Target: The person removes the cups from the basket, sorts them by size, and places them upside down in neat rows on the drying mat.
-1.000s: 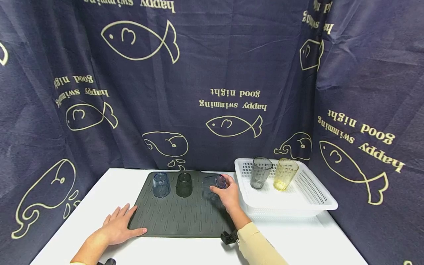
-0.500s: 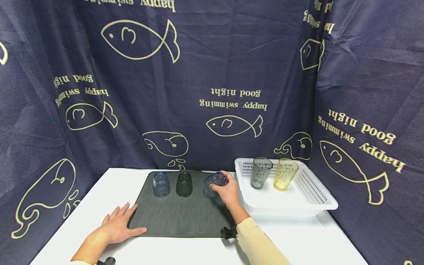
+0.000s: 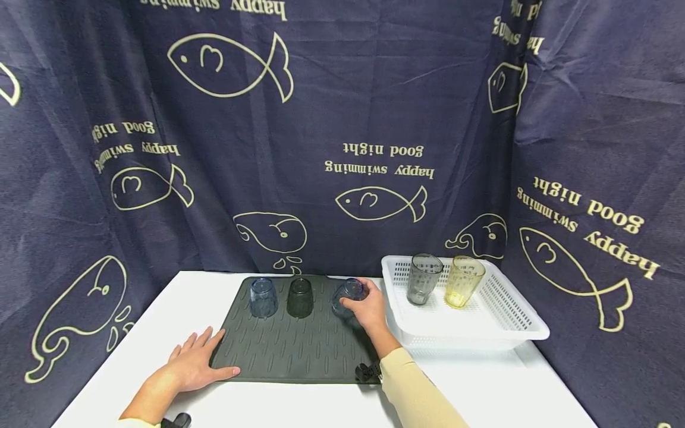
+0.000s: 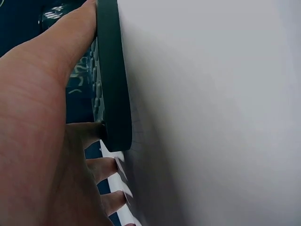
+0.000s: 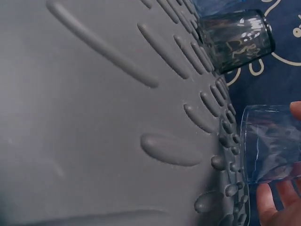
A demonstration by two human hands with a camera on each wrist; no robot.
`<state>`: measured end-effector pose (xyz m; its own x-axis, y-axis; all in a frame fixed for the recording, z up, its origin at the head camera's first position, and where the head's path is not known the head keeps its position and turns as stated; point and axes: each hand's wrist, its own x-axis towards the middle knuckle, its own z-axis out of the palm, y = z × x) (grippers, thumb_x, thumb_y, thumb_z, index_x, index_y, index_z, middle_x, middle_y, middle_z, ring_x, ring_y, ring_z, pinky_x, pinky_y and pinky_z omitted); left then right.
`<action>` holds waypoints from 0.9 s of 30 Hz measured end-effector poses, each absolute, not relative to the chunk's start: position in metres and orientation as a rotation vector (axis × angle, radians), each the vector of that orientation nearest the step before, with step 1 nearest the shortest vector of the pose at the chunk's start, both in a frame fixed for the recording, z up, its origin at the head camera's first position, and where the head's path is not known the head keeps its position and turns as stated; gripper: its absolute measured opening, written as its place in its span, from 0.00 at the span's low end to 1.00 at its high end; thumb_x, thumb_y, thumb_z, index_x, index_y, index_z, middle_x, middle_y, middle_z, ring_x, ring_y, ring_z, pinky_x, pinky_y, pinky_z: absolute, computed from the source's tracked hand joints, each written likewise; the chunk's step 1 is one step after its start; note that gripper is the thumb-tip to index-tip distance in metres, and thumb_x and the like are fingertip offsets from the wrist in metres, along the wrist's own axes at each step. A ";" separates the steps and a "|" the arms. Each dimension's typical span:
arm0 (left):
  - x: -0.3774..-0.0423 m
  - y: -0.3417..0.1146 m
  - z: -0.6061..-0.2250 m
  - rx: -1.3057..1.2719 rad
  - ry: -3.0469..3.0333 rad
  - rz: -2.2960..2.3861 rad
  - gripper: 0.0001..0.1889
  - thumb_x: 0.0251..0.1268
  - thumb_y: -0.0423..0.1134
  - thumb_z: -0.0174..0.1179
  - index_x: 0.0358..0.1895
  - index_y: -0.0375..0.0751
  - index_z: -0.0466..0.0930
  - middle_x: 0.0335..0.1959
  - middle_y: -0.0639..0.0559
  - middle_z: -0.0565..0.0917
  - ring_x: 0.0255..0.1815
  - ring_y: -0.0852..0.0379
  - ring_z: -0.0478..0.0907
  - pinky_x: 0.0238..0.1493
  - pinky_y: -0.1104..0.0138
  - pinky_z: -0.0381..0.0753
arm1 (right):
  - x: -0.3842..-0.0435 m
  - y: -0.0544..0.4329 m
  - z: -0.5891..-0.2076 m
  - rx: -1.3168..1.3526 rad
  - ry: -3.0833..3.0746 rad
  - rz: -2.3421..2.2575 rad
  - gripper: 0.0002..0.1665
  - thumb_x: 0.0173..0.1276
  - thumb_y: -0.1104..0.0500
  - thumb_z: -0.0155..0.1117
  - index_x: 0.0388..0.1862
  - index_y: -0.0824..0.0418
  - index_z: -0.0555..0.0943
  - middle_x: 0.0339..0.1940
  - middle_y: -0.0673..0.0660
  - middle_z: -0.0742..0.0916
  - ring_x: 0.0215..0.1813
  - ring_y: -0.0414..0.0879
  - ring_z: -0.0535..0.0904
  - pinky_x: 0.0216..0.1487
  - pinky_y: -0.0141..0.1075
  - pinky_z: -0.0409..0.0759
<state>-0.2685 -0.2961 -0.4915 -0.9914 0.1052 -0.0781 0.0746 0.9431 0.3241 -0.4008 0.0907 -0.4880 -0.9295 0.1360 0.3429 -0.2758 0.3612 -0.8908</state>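
My right hand point(image 3: 370, 306) grips a clear bluish drinking glass point(image 3: 341, 302) near its upturned base, at the right of the dark grey ridged mat point(image 3: 283, 356). In the right wrist view the glass point(image 5: 268, 141) has its rim right at the mat's ridges, with fingers on both sides. My left hand point(image 3: 195, 364) lies with fingers spread over the mat's left front corner. Seen from the left wrist, the thumb rests along the mat's edge point(image 4: 113, 84). A blue glass point(image 3: 263, 298) and a dark grey glass point(image 3: 299, 298) stand upside down on the mat's back part.
To the right of the mat is a white perforated plastic basket point(image 3: 460, 336). Inside it stand a tall grey glass point(image 3: 424, 282) and a yellow glass point(image 3: 463, 282), both upright. A dark blue fish-patterned curtain point(image 3: 316, 119) hangs behind and beside the white table point(image 3: 299, 404).
The glass in my right hand has turned from lying sideways to nearly upright, base up, and come down to the mat. My left hand stays where it was.
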 end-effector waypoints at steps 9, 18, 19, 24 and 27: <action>-0.268 -0.296 -0.493 0.134 2.998 0.486 0.57 0.57 0.73 0.64 0.76 0.30 0.60 0.76 0.19 0.58 0.73 0.12 0.51 0.67 0.21 0.50 | -0.406 0.094 -0.493 0.165 -2.324 1.542 0.41 0.48 0.60 0.85 0.63 0.63 0.80 0.51 0.62 0.88 0.54 0.56 0.84 0.56 0.49 0.83; -0.270 -0.297 -0.497 0.121 2.998 0.510 0.60 0.53 0.75 0.64 0.77 0.30 0.60 0.77 0.21 0.57 0.75 0.13 0.50 0.68 0.21 0.48 | -0.408 0.095 -0.496 0.191 -2.356 1.565 0.41 0.49 0.59 0.85 0.64 0.64 0.80 0.54 0.63 0.88 0.57 0.58 0.84 0.58 0.50 0.83; -0.270 -0.297 -0.496 0.119 2.997 0.516 0.60 0.53 0.75 0.64 0.77 0.31 0.60 0.77 0.21 0.57 0.75 0.13 0.50 0.68 0.21 0.47 | -0.408 0.095 -0.497 0.195 -2.359 1.562 0.41 0.49 0.58 0.85 0.64 0.63 0.80 0.54 0.63 0.88 0.57 0.58 0.84 0.58 0.50 0.83; -0.268 -0.296 -0.493 0.136 3.003 0.492 0.57 0.57 0.73 0.64 0.77 0.30 0.60 0.76 0.20 0.57 0.74 0.12 0.50 0.67 0.21 0.49 | -0.410 0.094 -0.498 0.204 -2.359 1.556 0.42 0.49 0.57 0.85 0.64 0.63 0.80 0.54 0.63 0.88 0.57 0.58 0.84 0.60 0.51 0.83; -0.267 -0.295 -0.491 0.135 3.003 0.491 0.57 0.57 0.73 0.64 0.77 0.30 0.60 0.76 0.20 0.57 0.74 0.12 0.51 0.67 0.21 0.49 | -0.411 0.093 -0.499 0.195 -2.372 1.542 0.42 0.50 0.56 0.85 0.66 0.62 0.79 0.55 0.63 0.88 0.58 0.58 0.84 0.60 0.52 0.82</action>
<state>-0.2674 -0.2951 -0.4911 -0.9915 0.1023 -0.0802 0.0715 0.9442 0.3214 -0.4108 0.0926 -0.4986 -0.9442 0.0513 0.3253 -0.2765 0.4131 -0.8677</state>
